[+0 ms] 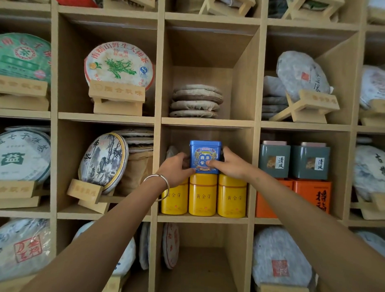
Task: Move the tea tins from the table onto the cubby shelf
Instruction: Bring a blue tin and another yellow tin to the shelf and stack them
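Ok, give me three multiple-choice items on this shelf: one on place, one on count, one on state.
1. Where is the blue tin?
A. on the yellow tins
B. beside the grey tins
C. in the cubby above

2. How many yellow tins stand in that cubby?
A. two
B. three
C. five

3. How is the blue tin held?
A. by both hands
B. by one hand
C. by no hand

Answers:
1 A, it sits atop the yellow row.
2 B, three stand side by side.
3 A, the left hand and right hand grip its sides.
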